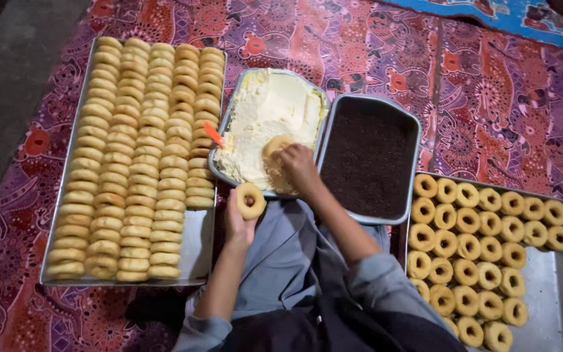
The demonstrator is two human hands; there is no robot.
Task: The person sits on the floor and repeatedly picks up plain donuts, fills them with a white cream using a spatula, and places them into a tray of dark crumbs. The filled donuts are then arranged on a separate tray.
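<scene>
Near the middle of the frame, just below centre, the left hand [239, 221] is pinched around a plain ring doughnut [251, 200], holding it upright by its lower edge so the hole faces the camera; slightly above and to the right, the right hand [298, 168] is clenched over a second doughnut [275, 148], pressing it face down into the pale cream that fills the cream tray [229, 117]; an orange spatula handle [214, 134] pokes out of the cream at that tray's left rim; directly right of it sits a dark sprinkle tray [414, 130], touching or nearly touching the cream tray; the left tray [198, 254] holds tight rows of plain doughnuts standing on edge across the left of the frame, and the right tray [555, 287] in the lower right holds doughnuts laid flat in rows; everything rests on a patterned red and purple cloth [490, 98]; these rings look light, soft and springy, likely to dent or tear under a hard squeeze, and greasy cream would make a coated face slippery, so the outer edge or the bare underside seems the sound place to grip, with fingers spread round the rim.
</scene>
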